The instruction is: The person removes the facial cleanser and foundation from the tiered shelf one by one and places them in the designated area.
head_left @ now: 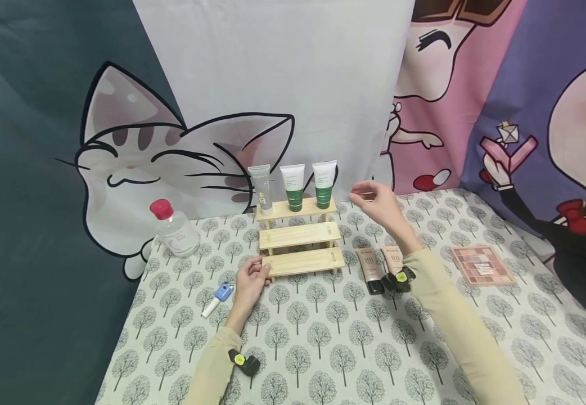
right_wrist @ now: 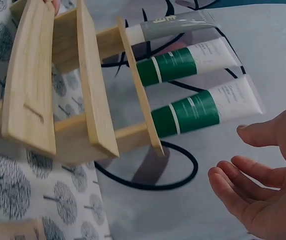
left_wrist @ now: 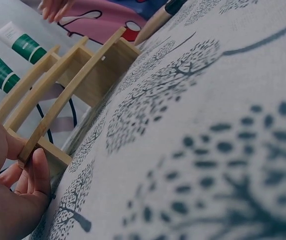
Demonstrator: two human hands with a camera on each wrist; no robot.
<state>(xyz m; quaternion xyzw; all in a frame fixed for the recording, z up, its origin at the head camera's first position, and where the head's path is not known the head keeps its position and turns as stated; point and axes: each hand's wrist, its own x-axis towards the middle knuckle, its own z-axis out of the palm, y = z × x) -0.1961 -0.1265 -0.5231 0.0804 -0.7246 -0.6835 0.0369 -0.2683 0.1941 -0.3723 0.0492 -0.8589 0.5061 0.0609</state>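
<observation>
A three-tier wooden display rack point(head_left: 300, 234) stands on the table, with a grey tube point(head_left: 261, 188) and two white-and-green tubes point(head_left: 293, 185) upright on its top tier. At the left end of the lowest tier, my left hand point(head_left: 251, 283) pinches the board's edge; the left wrist view shows the thumb and curled fingers point(left_wrist: 41, 172) around the corner. My right hand point(head_left: 378, 205) is raised in the air right of the rack's top tier. Its fingers bend loosely and hold nothing, and in the right wrist view a gap separates them from the nearest white-and-green tube point(right_wrist: 217, 106).
Two BB cream tubes point(head_left: 370, 267) lie under my right forearm, right of the rack. Farther right is a pink makeup palette point(head_left: 482, 265). To the left are a clear bottle with a red cap point(head_left: 175, 229) and a small blue-and-white item point(head_left: 218, 298). A printed curtain point(head_left: 283, 67) hangs behind.
</observation>
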